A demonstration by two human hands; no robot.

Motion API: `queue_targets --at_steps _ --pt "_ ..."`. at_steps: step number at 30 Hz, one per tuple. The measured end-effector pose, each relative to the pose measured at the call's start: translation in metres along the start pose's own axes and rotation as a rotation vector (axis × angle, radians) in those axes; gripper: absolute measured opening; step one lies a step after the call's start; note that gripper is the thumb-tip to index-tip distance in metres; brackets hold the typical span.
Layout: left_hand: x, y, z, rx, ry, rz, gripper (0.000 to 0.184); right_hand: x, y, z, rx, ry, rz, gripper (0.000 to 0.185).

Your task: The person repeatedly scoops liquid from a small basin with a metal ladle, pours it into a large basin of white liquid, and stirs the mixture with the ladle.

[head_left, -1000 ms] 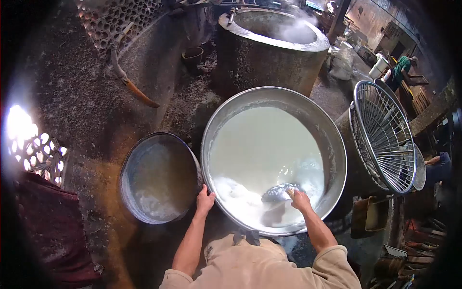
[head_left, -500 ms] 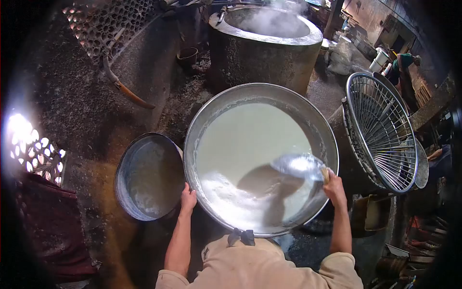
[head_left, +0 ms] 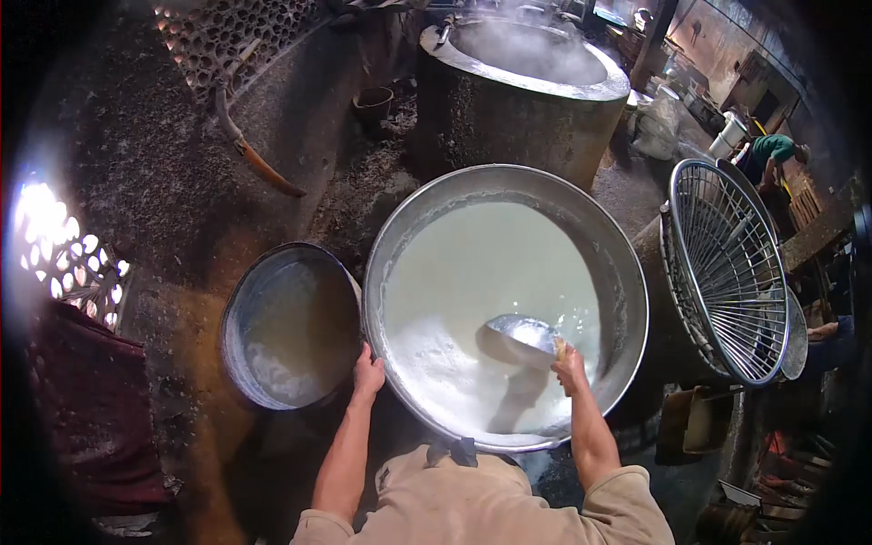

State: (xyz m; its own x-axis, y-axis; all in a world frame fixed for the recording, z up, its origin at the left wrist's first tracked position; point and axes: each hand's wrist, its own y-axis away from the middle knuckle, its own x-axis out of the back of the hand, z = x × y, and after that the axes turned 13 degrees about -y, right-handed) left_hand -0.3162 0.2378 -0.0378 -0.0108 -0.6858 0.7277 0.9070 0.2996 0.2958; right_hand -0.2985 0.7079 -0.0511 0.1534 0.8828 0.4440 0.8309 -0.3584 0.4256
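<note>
A large round metal vat (head_left: pixel 627 272) holds milky white liquid (head_left: pixel 490 263), with foam on its near left part. My right hand (head_left: pixel 569 368) grips the short handle of a shiny metal scoop (head_left: pixel 522 334), whose bowl is at the liquid's surface near the vat's right front. My left hand (head_left: pixel 368 372) is closed on the vat's left front rim. Just left of it stands a smaller round metal tub (head_left: pixel 238 350) with cloudy liquid and some foam inside.
Behind the vat is a steaming round stone-like cauldron (head_left: pixel 518 118). A wire basket (head_left: pixel 727 272) leans at the right. A dark red cloth (head_left: pixel 95 400) hangs at the left. A person in green (head_left: pixel 772 150) bends at the back right; another person's arm (head_left: pixel 822 331) shows below.
The scoop moved right and up over the liquid, then back left and down to its surface, with my right hand on it. My left hand stays on the rim.
</note>
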Motion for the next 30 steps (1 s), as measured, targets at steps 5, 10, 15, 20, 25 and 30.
queue_targets --at_steps 5,10,15,20,25,30 --pt "-0.004 -0.012 -0.019 -0.015 0.021 -0.03 0.062 -0.059 0.03 -0.002 -0.033 0.046 -0.045 0.037" --pt "0.005 -0.022 -0.026 -0.1 0.2 -0.132 0.041 -0.109 0.066 -0.011 -0.022 0.013 -0.099 0.039" --pt "0.02 -0.023 -0.02 -0.071 0.188 -0.221 0.039 -0.135 0.107 -0.061 -0.086 0.018 -0.164 0.04" --pt "0.032 -0.022 -0.013 -0.07 0.095 -0.219 0.042 -0.122 0.125 -0.141 -0.097 0.073 -0.271 0.052" --pt "0.038 -0.02 -0.007 -0.076 0.043 -0.189 0.039 -0.102 0.106 -0.254 0.093 0.244 -0.312 0.06" --pt "0.049 -0.017 0.001 -0.089 0.081 -0.238 0.041 -0.161 0.034 -0.257 0.39 0.425 -0.059 0.05"
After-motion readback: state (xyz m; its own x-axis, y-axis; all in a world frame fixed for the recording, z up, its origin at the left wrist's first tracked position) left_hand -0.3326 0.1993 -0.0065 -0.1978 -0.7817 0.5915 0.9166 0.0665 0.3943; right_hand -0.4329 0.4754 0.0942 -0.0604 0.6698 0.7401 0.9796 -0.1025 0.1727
